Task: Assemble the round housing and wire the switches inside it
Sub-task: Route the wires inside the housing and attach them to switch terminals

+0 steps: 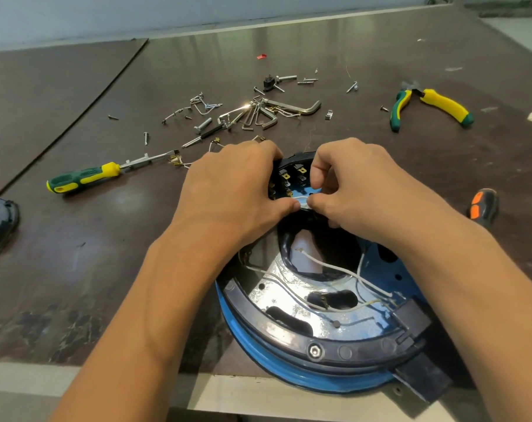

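Two hands (228, 190) (359, 184), seemingly pinching white wire (299, 198)

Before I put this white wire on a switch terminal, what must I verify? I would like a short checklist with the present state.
1. Grip on white wire: ok, left hand and right hand both pinch it.
2. Switch terminals exposed: ok.
3. Connector on the wire end: cannot tell, fingers hide it.
4. Other wires in the housing connected: not ok, loose ends.
5. Pliers nearby: ok.
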A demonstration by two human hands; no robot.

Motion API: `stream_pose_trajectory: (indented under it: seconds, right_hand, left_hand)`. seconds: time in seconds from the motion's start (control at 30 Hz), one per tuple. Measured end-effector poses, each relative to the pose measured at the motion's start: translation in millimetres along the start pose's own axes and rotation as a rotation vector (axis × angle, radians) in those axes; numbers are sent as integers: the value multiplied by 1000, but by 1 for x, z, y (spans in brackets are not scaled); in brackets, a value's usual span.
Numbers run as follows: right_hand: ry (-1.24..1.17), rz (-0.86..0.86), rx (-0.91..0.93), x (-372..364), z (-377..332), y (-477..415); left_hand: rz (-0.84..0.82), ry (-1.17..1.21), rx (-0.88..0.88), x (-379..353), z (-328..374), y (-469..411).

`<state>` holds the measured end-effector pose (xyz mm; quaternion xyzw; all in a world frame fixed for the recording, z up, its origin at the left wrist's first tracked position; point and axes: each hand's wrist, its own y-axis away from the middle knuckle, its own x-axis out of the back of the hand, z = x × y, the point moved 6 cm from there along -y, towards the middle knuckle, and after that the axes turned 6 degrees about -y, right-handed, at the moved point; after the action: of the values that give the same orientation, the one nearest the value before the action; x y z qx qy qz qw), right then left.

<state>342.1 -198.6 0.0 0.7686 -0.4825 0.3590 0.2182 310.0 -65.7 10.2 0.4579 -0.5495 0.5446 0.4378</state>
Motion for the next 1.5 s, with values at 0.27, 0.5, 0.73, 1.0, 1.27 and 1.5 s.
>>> stream_pose_trajectory:
  seconds: [0.27,0.5,0.73,1.0,1.27,1.5]
  right_hand:
    - [-61,32,1,3,4,-1]
    - [-81,44,10,5,3,-1]
    - [-113,81,28,8,3,0]
    - [-119,56,33,6,3,0]
    - [-113,57,66,7,-1,2]
    - [-127,53,68,6,-1,1]
  left_hand:
    - [27,27,43,3,0,-3]
    - [35,-1,76,-1,3,-1]
    - [-14,-16,80,-1,1,-5]
    - [-103,40,-32,-10,3,-13]
    - [-37,23,-51,1,1,-18]
    - [-45,36,-49,1,0,-18]
